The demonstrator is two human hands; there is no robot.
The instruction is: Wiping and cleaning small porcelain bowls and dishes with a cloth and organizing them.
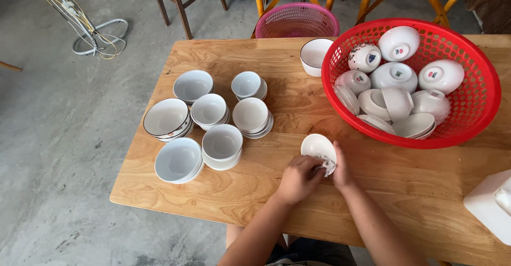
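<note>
A small white bowl [318,148] is held by both hands [299,178] on the table [404,186], near the red basket [481,93].

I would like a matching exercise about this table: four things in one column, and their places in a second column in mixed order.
Things:
1. red basket
2. pink basket
3. small white bowl
4. stacks of upright bowls

Places:
A. on the floor behind the table
B. on the left part of the table
C. between the left hand and right hand
D. on the right part of the table, full of overturned bowls

Pairs: 1-D, 2-A, 3-C, 4-B
</note>
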